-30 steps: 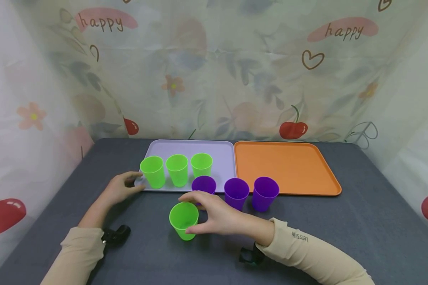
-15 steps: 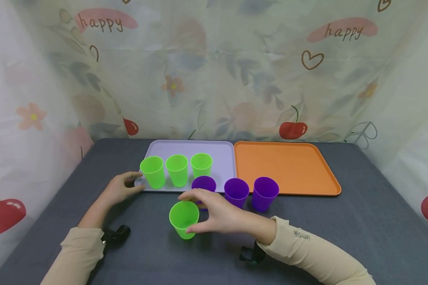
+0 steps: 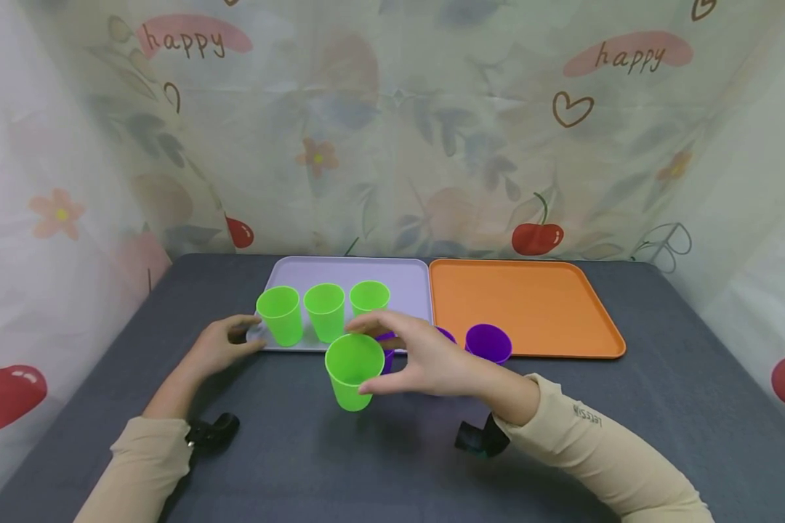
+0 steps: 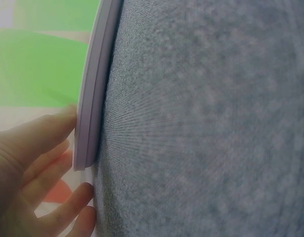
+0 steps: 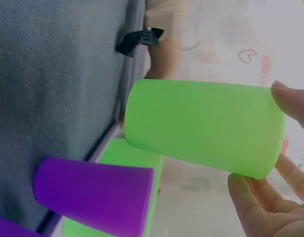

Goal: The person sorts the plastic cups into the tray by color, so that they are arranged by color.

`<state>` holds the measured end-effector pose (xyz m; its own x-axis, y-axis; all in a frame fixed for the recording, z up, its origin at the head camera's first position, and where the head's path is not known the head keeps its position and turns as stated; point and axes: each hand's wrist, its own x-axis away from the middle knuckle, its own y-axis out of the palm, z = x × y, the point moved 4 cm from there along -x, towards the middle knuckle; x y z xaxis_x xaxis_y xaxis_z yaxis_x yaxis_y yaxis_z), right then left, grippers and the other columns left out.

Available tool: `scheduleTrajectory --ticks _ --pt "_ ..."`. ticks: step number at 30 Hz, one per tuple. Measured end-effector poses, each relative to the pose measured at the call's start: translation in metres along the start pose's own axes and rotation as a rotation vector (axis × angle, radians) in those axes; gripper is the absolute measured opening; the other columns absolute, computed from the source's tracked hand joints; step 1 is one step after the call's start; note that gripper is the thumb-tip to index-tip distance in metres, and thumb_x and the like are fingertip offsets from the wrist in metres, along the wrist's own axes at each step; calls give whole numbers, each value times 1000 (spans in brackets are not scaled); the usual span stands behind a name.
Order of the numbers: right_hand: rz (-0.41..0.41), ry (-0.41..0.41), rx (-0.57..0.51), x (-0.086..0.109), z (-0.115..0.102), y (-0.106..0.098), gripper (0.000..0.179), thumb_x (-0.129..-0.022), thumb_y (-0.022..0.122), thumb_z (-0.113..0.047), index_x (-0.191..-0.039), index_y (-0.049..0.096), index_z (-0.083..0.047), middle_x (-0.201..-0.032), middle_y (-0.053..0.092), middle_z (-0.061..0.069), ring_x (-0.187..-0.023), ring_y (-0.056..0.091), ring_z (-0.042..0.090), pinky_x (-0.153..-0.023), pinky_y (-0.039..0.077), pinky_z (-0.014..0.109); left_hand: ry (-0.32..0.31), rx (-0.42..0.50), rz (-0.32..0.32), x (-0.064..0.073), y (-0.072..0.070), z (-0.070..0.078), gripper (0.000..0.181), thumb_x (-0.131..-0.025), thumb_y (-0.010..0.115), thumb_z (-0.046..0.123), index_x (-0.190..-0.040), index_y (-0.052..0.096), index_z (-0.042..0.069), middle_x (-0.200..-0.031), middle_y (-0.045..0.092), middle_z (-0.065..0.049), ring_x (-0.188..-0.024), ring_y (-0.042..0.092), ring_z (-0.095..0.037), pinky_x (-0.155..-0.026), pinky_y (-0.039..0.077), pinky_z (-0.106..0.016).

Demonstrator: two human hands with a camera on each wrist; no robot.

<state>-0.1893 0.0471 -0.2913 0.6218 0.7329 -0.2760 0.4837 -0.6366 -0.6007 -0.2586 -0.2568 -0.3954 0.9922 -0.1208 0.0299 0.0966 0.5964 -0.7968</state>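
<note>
My right hand (image 3: 419,356) pinches a green cup (image 3: 349,374) near its rim between thumb and fingers. In the right wrist view this green cup (image 5: 203,128) hangs above the table, with a purple cup (image 5: 97,195) beyond it. My left hand (image 3: 219,349) rests at the near left corner of the lilac tray (image 3: 405,283); in the left wrist view its thumb lies at the tray rim (image 4: 92,113) and its fingers are relaxed. Green cups (image 3: 280,319), (image 3: 325,314) and a third green cup (image 3: 368,298) stand upright in a row on that tray.
An orange tray (image 3: 517,305) adjoins the lilac tray on the right. Purple cups stand before the trays; one purple cup (image 3: 488,343) shows at the right, and the others are partly hidden behind my right hand. A patterned curtain (image 3: 399,145) closes off the back.
My right hand has lifted the green cup off the table and carried it slightly right and away from me. The left hand has stayed put.
</note>
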Motion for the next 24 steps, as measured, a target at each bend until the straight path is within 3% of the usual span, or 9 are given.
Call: scheduleTrajectory --ticks 13,24 --pt "57 6 -9 -3 -13 -36 61 -72 78 -10 -126 49 -5 -128 56 8 -116 55 19 -97 47 29 -3 -4 3 1 0 2 52 -86 66 28 -127 53 0 -130 50 -32 -118 50 -46 -94 43 -56" --pt "134 66 68 -10 -13 -74 62 -71 80 -11 -126 51 -12 -125 57 4 -110 56 16 -93 48 33 14 -22 37 -1 0 1 50 -85 67 25 -125 54 -2 -128 52 -31 -116 52 -46 -93 44 -55"
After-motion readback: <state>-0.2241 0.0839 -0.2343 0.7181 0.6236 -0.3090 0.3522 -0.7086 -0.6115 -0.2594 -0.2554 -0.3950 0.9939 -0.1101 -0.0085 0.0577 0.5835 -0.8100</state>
